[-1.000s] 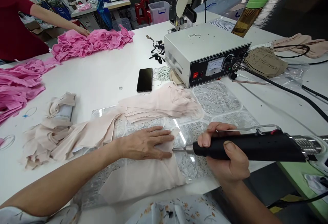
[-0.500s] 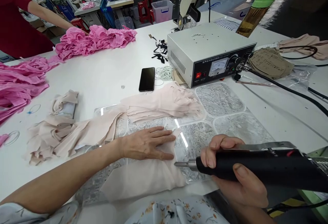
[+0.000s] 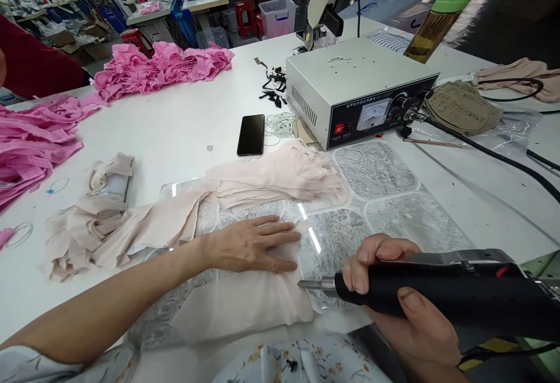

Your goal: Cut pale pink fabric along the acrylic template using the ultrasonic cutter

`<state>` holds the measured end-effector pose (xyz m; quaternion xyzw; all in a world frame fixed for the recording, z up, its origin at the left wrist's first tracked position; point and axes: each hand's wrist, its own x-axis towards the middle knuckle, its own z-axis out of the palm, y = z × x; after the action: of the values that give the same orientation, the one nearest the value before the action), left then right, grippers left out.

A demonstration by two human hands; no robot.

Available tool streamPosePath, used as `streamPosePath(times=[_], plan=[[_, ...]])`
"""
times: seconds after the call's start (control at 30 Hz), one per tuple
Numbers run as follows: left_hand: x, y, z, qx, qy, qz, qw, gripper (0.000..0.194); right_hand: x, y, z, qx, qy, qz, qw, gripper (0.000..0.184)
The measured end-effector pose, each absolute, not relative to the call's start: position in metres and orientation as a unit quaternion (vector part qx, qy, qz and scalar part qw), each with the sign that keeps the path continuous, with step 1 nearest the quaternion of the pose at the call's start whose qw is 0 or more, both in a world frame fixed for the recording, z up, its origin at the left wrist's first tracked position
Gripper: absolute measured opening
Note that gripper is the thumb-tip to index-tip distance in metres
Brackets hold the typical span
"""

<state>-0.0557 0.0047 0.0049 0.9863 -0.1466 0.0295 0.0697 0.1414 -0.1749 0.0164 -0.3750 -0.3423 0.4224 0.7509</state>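
My left hand (image 3: pixel 254 244) lies flat, fingers stretched out, on a pale pink fabric piece (image 3: pixel 245 307) spread over a clear-topped grey patterned mat (image 3: pixel 341 231). In my right hand (image 3: pixel 411 307) is a black ultrasonic hand cutter (image 3: pixel 455 292), held level with my fingers wrapped around its body. Its metal tip (image 3: pixel 311 284) points left and meets the right edge of the fabric, just below my left fingertips. Beyond my left hand, a stack of cut pale pink pieces (image 3: pixel 275 176) lies on the mat. More beige fabric (image 3: pixel 87 231) is bunched to the left.
A white control box (image 3: pixel 350 79) with a dial stands at the back, its black cable (image 3: pixel 494 149) running right. A phone (image 3: pixel 251 135), elastic cords (image 3: pixel 280 126) and a green-lidded bottle (image 3: pixel 440 27) are nearby. Pink fabric (image 3: pixel 161 73) lies far left beside a person in red (image 3: pixel 35 62).
The person in red has drawn an arm back from the pink fabric. The cutter's rear end has shifted slightly, its tip moving a little down the fabric edge. My left hand stays put.
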Motion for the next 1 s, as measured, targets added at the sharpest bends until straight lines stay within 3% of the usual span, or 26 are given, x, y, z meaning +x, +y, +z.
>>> streamPosePath(times=[0.87,1.0], plan=[[-0.0542,0.0025,0.0084,0.986,-0.147,0.000,0.073,0.032,0.1405,-0.1738,0.0132,-0.355,-0.329,0.421,0.767,0.015],[-0.0550,-0.0024,0.0109,0.987,-0.134,-0.020,0.087,0.039,0.1407,-0.1740,0.0159,-0.355,-0.326,0.430,0.763,0.014]])
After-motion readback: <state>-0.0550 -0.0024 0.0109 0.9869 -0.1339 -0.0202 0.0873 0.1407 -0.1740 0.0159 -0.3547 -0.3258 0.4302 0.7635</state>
